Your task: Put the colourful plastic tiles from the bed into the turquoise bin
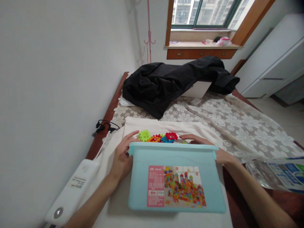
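Note:
A light-blue plastic storage bin (173, 158) is tipped with its rim away from me and its labelled side toward me. My left hand (123, 152) grips it at the left corner of the rim, fingers reaching past the edge. At the right corner, my right hand (197, 139) holds it too; the palm is hidden behind the rim and the fingers stretch inward. Just past the rim, between my fingertips, lie plastic building pieces: a lime-green piece (144, 135), a red piece (171, 136), an orange piece (154, 138) and a blue piece (167, 140). The bin's inside is hidden.
Under the bin lies a white cloth (135, 124) over a floral tablecloth (237, 126). A white power strip (73, 190) is at the left by the wall. A clear plastic bottle (268, 174) lies at the right. Black fabric (171, 76) is heaped at the back.

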Tool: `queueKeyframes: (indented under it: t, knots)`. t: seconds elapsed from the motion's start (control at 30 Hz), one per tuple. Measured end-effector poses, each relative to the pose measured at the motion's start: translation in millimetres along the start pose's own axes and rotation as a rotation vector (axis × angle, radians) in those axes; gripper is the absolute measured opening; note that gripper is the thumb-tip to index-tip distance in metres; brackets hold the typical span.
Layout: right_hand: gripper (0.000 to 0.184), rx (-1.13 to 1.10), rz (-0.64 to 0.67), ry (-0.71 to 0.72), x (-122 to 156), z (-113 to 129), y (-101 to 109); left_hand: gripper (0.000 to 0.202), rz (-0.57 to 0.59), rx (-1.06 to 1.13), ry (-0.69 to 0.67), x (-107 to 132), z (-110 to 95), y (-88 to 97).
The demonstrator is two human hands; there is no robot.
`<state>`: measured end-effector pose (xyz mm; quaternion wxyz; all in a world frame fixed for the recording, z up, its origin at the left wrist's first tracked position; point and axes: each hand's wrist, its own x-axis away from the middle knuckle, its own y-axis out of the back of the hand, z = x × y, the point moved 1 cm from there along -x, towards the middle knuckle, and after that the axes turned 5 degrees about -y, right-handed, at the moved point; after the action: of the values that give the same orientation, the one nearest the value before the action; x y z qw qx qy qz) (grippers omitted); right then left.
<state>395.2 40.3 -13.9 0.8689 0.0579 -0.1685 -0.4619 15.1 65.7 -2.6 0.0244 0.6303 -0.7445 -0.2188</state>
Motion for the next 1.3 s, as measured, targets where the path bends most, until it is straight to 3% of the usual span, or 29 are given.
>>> queueKeyframes:
  t: [0.13, 0.23, 0.33, 0.6, 0.7, 0.83, 1.0, 1.3]
  knots:
    - [0.068, 0.092, 0.051, 0.046, 5, 2, 9, 0.043, -0.016, -0.003, 0.048, 0, -3, -0.8]
    - [0.08, 0.093, 0.099, 0.022, 7, 4, 13, 0.048, -0.028, 0.003, 0.151, 0, -5, -0.8]
    - [0.076, 0.036, 0.106, -0.01, 5, 5, 13, 0.046, -0.014, 0.041, 0.125, 1, -5, -0.1]
    - [0.045, 0.076, -0.102, 0.039, 0, -8, 10, 0.045, -0.008, 0.065, 0.028, 5, -1, -0.6]
    - [0.046, 0.043, -0.132, 0.009, -2, -16, 7, 0.047, -0.01, 0.17, 0.021, 6, 1, -0.1]
    - [0.051, 0.013, -0.186, -0.008, -4, -15, 3, 0.052, -0.024, 0.263, 0.121, 6, 4, -1.6]
    - [0.056, -0.051, -0.23, -0.034, -7, -7, -3, 0.042, -0.114, 0.264, 0.183, 3, 0, -6.9]
    - [0.057, 0.039, -0.392, 0.101, -12, -6, -14, 0.038, -0.173, 0.205, 0.209, -2, -13, -8.5]
